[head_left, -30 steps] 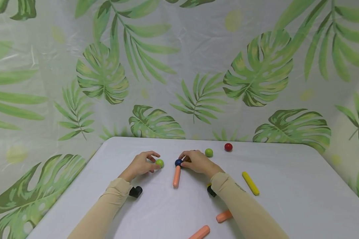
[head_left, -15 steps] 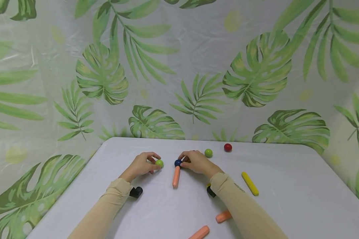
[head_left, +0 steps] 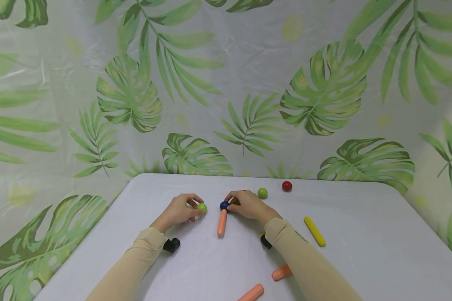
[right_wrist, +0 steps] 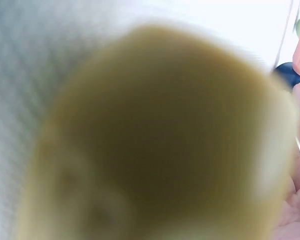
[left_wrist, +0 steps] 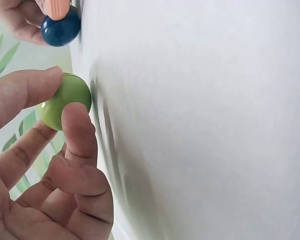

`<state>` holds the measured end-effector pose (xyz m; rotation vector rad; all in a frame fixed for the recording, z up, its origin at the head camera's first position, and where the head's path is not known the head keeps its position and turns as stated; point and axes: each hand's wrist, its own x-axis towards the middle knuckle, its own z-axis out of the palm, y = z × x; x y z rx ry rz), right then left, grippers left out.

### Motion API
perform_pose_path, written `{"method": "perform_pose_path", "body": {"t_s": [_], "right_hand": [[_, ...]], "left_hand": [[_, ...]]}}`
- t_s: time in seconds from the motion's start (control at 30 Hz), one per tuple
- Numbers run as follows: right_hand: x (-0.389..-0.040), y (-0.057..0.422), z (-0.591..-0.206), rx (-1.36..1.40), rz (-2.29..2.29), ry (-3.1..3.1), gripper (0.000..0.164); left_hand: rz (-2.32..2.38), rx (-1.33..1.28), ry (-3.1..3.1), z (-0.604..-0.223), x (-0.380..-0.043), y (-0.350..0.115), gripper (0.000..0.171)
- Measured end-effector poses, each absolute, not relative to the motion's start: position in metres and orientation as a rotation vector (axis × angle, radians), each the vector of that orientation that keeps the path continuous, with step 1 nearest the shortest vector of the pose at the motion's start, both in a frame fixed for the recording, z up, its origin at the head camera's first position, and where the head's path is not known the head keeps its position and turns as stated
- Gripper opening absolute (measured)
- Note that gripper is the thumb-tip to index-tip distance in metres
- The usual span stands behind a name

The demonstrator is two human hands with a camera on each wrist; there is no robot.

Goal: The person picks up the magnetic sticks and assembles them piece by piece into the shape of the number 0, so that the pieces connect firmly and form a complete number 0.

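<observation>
My left hand pinches a light green ball low over the table. In the left wrist view, the thumb and fingers press that green ball from different sides. To its right, my right hand holds a dark blue ball between thumb and fingers. An orange stick meets the blue ball at its far end and points back toward me. Most of the right wrist view is covered by a blurred yellow-brown shape; the blue ball shows at its right edge.
Behind the right hand lie a second green ball and a red ball. A yellow stick lies to the right. Two more orange sticks, one nearest me and one partly under the right sleeve, rest on the white table.
The left hand and its green ball have shifted very slightly toward me. My right hand, the blue ball and the orange stick stay in place.
</observation>
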<state>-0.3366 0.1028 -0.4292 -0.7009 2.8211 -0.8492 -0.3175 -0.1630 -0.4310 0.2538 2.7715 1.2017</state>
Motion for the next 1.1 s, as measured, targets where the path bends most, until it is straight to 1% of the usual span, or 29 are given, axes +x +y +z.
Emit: {"method": "perform_pose_path", "body": {"t_s": [0.5,1.1], "right_hand": [[-0.337,0.103,-0.429,-0.711,-0.843,2.83,0.021],[-0.338,0.103,-0.431,-0.7,-0.85,2.829,0.022]], "left_hand": [[1.213,0.4,2.713,-0.426,-0.287,-0.155,0.031],[1.252,0.513,2.597,-0.428,-0.247,-0.161,0.028]]}}
